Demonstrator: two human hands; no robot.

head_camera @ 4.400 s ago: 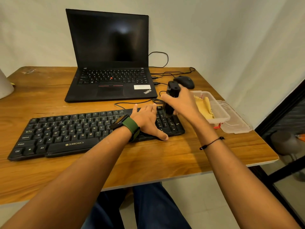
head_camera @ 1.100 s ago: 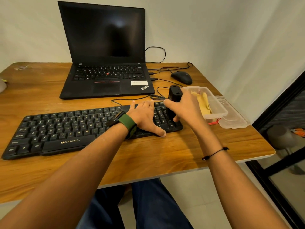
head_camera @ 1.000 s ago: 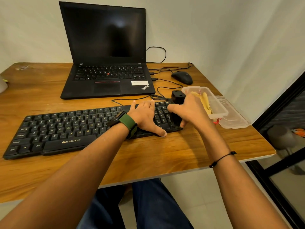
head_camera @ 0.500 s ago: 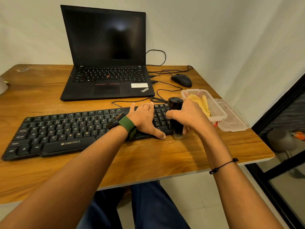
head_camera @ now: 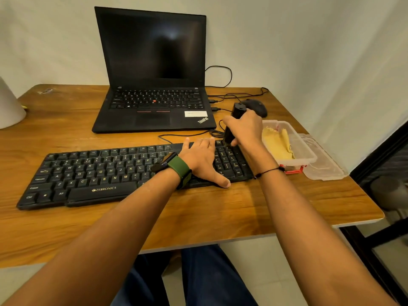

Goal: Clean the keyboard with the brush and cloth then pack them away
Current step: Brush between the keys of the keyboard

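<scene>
The left hand [head_camera: 202, 159] lies flat with its fingers straight on the right part of the black keyboard [head_camera: 106, 171] and holds nothing. At about 1 o'clock from it, the right hand [head_camera: 246, 129] grips the black brush [head_camera: 236, 112] – the fingers are curled around it, and its lower end touches the top of the number pad. At 3 o'clock from the keyboard, the yellow cloth [head_camera: 277, 143] lies in a clear plastic box [head_camera: 305, 154] on the wooden table [head_camera: 198, 217].

Black keyboard [head_camera: 99, 173], black brush [head_camera: 234, 120], yellow cloth [head_camera: 277, 144], green watchband [head_camera: 178, 167].
</scene>
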